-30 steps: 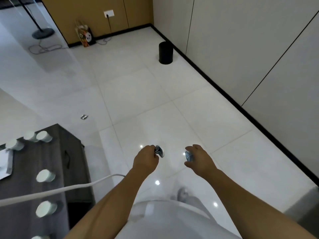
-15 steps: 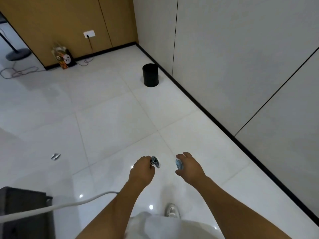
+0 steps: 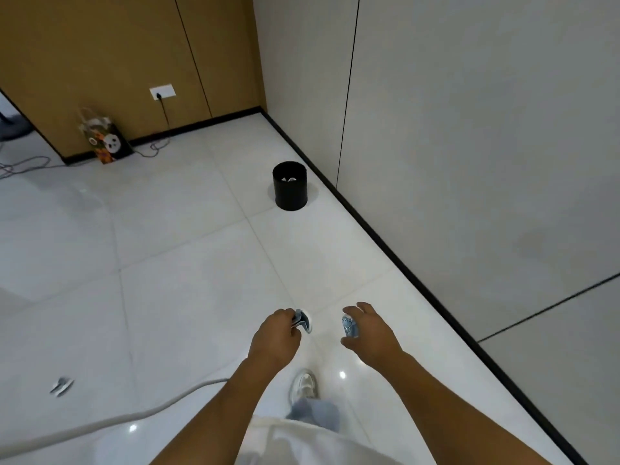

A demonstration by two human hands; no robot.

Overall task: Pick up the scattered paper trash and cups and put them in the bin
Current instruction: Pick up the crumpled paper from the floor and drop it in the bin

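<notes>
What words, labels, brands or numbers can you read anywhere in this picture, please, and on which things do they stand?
None can be read.
Cup in right hand: the cup has a blue print, too blurred to read.
Cup in left hand: the flattened cup shows no clear print.
Gift bag: a panda picture, no legible words.
Scrap on floor: too small to tell.
Bin: plain black.

floor [image 3: 174, 263]: glossy white tile, reflecting lights
bin [image 3: 290, 193]: matt black
wall panels [image 3: 100, 55]: matt wood-look
bag [image 3: 105, 140]: printed paper
</notes>
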